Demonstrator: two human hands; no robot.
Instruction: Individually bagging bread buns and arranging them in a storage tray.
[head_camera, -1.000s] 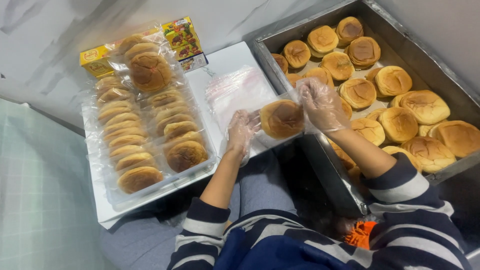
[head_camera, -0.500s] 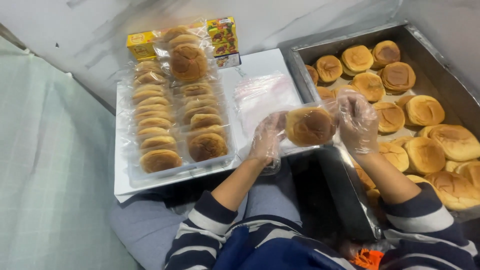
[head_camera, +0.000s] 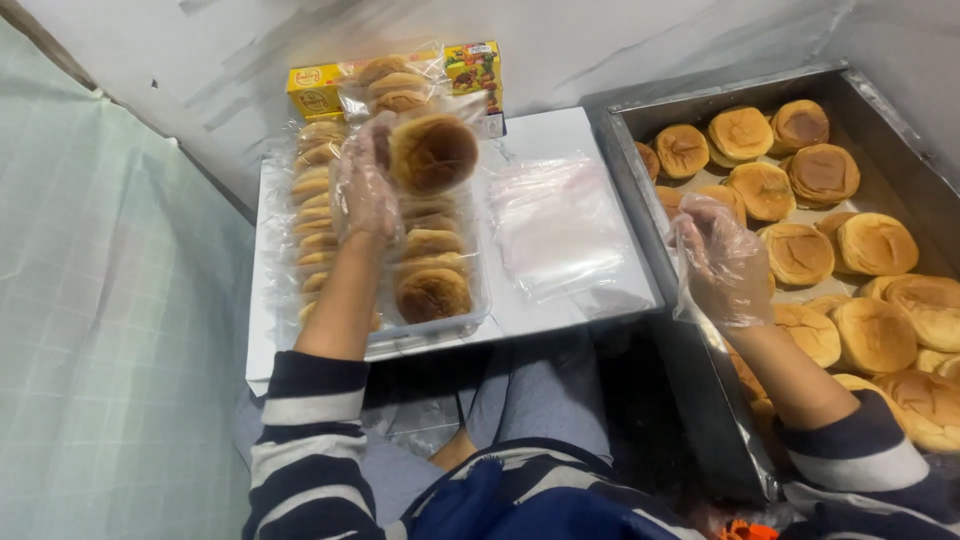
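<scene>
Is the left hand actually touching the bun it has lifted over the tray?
Touching. The head view shows the gloved left hand gripping the bagged bun, its fingers wrapped on the bun's left edge with no gap, above the rows of bagged buns.

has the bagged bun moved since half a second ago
Yes. The bagged bun, held by the left hand, went from beside the metal tray leftward over the rows of packed buns, toward the yellow boxes.

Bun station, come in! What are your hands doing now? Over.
Left hand grips bagged bun above the packed rows. Right hand empty, over the bun tray. Nothing blocking.
</scene>
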